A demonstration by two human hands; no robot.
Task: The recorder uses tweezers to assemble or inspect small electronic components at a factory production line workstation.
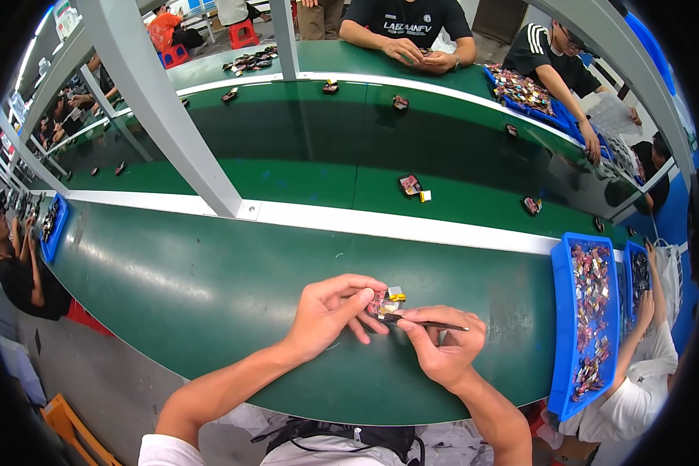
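While hands work nearby, a blue tray (561,326) holds small parts (590,311).

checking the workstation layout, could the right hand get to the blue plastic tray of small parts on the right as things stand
Probably yes. The blue plastic tray of small parts sits on the same green bench beside the right hand with bare surface between. The hand holds a thin dark tool, though, so picking would be awkward.

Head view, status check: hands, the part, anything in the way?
Left hand pinching small red part. Right hand holding thin dark tool at it. Blue tray right, apart.
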